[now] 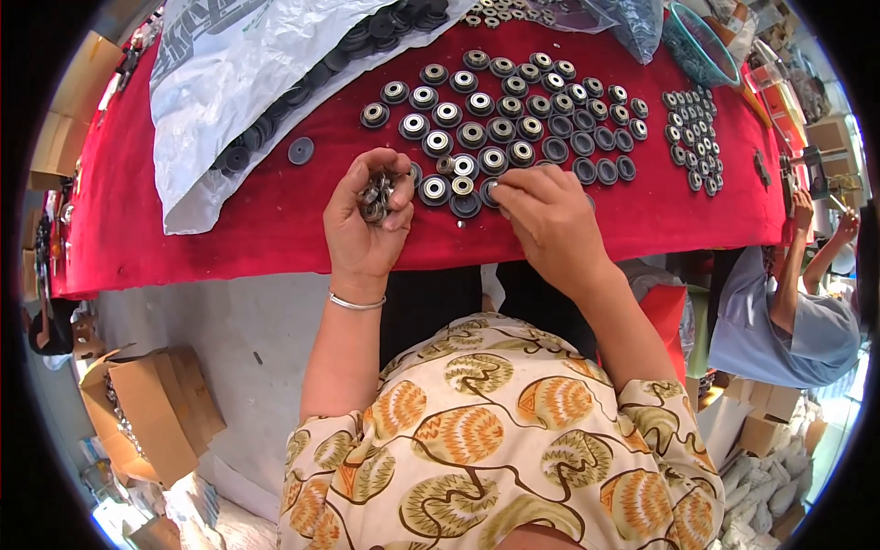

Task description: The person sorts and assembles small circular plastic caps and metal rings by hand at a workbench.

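My left hand (367,215), palm up, is cupped around a handful of small shiny metal parts (376,200), which look like ball bearings. My right hand (555,220) has its fingers pinched together over the nearest row, at a black round wheel (488,192); a bit of bright metal shows at the fingertips, mostly hidden. Before both hands stand many black round wheels, several with a metal bearing in the centre, such as this wheel (446,115). Others to the right, like this hollow black wheel (607,171), have no metal centre. One loose bearing (445,165) rests among the wheels.
A red cloth (302,220) covers the table. A white plastic bag (211,110) of black discs lies at the left, one black disc (301,150) beside it. Small bearings (694,137) and a green basket (701,46) are at the right. Another person (788,321) works at far right.
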Demonstrator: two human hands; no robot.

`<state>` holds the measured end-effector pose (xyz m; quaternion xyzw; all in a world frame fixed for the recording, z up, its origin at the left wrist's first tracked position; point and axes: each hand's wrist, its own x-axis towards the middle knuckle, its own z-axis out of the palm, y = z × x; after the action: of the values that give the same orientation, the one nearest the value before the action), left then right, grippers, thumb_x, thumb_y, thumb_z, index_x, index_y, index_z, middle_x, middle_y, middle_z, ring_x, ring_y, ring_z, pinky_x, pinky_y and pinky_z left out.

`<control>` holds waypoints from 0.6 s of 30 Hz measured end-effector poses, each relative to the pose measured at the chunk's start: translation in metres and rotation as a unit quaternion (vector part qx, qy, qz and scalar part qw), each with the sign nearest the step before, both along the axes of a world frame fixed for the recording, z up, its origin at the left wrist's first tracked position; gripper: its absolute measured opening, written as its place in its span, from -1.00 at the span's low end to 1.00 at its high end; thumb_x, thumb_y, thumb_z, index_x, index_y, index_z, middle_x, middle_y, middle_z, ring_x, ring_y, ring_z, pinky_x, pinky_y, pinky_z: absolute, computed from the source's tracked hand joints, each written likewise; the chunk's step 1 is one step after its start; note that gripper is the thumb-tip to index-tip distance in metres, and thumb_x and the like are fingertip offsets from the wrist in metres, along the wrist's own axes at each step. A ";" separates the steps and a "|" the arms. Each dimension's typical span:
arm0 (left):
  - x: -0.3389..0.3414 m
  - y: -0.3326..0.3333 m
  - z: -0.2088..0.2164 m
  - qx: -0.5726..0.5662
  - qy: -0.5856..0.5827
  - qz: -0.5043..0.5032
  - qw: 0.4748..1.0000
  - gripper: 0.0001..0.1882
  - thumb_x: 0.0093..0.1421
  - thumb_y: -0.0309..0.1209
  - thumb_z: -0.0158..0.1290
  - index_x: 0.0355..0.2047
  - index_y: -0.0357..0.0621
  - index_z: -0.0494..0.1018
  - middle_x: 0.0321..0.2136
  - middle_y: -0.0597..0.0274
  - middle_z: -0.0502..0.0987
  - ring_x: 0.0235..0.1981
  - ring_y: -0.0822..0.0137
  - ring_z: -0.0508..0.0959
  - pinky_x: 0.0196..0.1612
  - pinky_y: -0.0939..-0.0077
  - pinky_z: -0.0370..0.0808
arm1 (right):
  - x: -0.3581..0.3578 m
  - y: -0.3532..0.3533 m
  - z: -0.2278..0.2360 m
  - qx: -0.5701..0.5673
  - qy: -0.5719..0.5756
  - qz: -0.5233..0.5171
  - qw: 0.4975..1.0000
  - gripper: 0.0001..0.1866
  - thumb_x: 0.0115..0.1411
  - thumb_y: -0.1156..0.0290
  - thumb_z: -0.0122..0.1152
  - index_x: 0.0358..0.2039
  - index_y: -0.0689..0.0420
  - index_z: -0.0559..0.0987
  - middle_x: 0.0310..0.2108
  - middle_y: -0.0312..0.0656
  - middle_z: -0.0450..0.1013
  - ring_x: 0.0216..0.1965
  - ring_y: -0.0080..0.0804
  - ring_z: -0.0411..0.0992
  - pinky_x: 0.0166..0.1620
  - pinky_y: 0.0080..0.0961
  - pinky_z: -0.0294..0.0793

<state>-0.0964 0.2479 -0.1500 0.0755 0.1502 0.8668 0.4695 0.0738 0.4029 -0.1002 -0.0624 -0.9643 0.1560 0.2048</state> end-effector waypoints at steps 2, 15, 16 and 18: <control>0.001 0.001 0.000 0.009 0.004 -0.010 1.000 -0.69 0.29 -0.31 -0.11 -0.12 -0.30 0.42 -0.25 0.04 0.47 -0.45 0.39 0.40 -0.61 0.73 0.32 | 0.002 -0.005 -0.003 0.019 -0.006 -0.003 1.000 -0.72 -0.06 0.56 0.20 -0.25 0.14 0.56 -0.20 -0.25 0.46 -0.16 -0.26 0.40 -0.14 -0.33 0.35; 0.002 0.001 -0.002 0.005 0.021 -0.006 1.000 -0.67 0.29 -0.30 -0.13 -0.10 -0.30 0.41 -0.24 0.04 0.47 -0.45 0.40 0.40 -0.60 0.72 0.32 | 0.006 0.012 0.001 -0.134 0.044 -0.019 0.990 -0.68 -0.03 0.67 0.15 -0.21 0.15 0.57 -0.23 -0.15 0.50 -0.16 -0.17 0.43 -0.09 -0.35 0.39; 0.002 0.000 0.000 0.005 0.022 -0.007 1.000 -0.67 0.29 -0.30 -0.13 -0.10 -0.30 0.41 -0.24 0.04 0.47 -0.45 0.40 0.40 -0.60 0.72 0.32 | 0.007 0.016 0.001 -0.130 0.076 -0.052 0.987 -0.68 -0.03 0.68 0.15 -0.21 0.17 0.57 -0.21 -0.13 0.49 -0.17 -0.15 0.43 -0.09 -0.35 0.39; 0.003 -0.001 0.000 0.004 0.021 -0.010 1.000 -0.67 0.29 -0.30 -0.14 -0.10 -0.30 0.41 -0.24 0.04 0.46 -0.44 0.40 0.40 -0.60 0.72 0.32 | 0.006 0.014 0.006 -0.091 0.059 -0.041 0.993 -0.69 -0.04 0.65 0.16 -0.23 0.16 0.56 -0.20 -0.17 0.49 -0.15 -0.18 0.42 -0.09 -0.35 0.36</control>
<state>-0.0932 0.2473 -0.1501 0.0970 0.1554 0.8607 0.4750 0.0798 0.4173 -0.0942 -0.1105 -0.9291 0.2379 0.2606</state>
